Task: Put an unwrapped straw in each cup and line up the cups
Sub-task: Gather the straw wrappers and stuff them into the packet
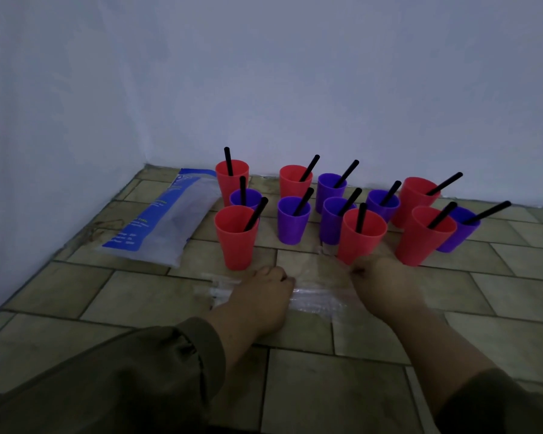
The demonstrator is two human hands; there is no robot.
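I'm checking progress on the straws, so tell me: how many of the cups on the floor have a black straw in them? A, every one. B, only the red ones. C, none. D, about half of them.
A: each of the red cups and purple cups in view holds a black straw; none stands empty.

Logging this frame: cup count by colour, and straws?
Red cups: 6
Purple cups: 6
Cups total: 12
Black straws: 12, one in each cup
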